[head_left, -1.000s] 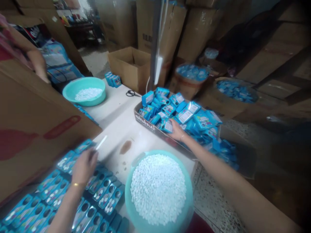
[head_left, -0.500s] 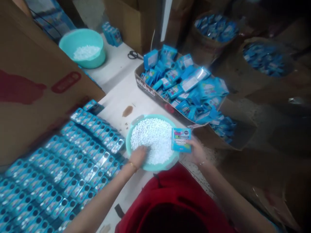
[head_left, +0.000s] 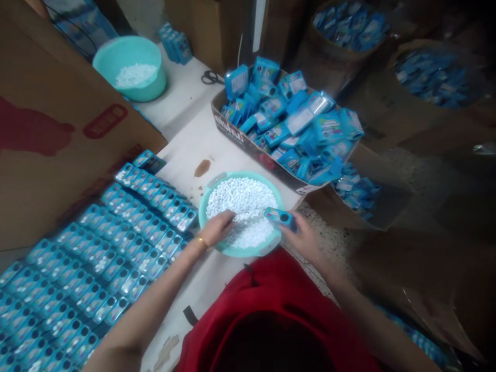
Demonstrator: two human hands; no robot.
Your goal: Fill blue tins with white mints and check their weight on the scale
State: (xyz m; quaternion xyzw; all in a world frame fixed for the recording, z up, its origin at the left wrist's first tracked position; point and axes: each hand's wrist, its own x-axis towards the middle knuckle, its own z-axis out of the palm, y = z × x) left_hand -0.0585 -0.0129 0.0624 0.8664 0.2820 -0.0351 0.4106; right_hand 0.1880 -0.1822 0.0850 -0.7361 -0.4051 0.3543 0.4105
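Observation:
A turquoise basin [head_left: 202,217] full of small white candies [head_left: 244,199] stands in front of me. Over its left side is my left hand [head_left: 220,227], fingers curled together and pointing down at the candies; what lies inside them is hidden. My right hand [head_left: 304,235] grips a small blue candy box [head_left: 281,219] above the basin's right side. That box is tipped so its narrow end, with a dark round spot, faces up.
Rows of upright blue boxes [head_left: 127,232] fill the table's left, some with white pieces on top. A carton [head_left: 248,150] heaped with blue boxes sits behind the basin. Scissors [head_left: 211,77], a second basin [head_left: 151,85] and a large cardboard box [head_left: 77,170] are farther off.
My right hand has turned the blue box from its printed broad face to its narrow end. My left hand has drawn slightly left and up among the candies. The view has shifted slightly.

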